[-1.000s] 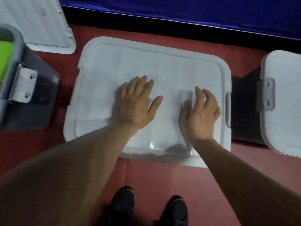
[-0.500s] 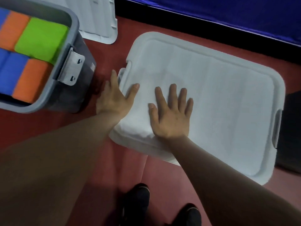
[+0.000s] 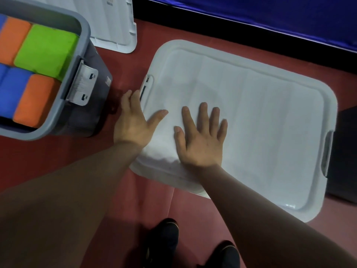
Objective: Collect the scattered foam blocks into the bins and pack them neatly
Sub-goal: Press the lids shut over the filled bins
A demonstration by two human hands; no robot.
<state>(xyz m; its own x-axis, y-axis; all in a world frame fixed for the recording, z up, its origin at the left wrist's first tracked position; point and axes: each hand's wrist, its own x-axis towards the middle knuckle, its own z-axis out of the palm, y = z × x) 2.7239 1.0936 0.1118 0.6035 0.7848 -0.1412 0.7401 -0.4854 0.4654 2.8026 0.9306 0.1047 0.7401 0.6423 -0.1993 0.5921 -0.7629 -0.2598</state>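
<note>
The floor is a dull red mat. Along its far edge a black strip runs under a blue drape. The biggest thing on it is a white lid lying flat toward the right, and it hides whatever box is beneath. At the left edge stands an open grey bin, cut off by the frame. The foam blocks are packed inside it side by side in green, orange and blue. I can't tell how many, since the row runs out of view. Behind it a loose lid lies at the far edge, only partly visible.

The right hand lies flat on the white lid near its front left corner, fingers spread and holding nothing. The left hand rests against the lid's left rim — fingers straight along the side, thumb on top. Its fingertips are hard to make out beside the lid's clip. Two dark shoes show at the near edge, and a dark shape at the right is too dim to name.
</note>
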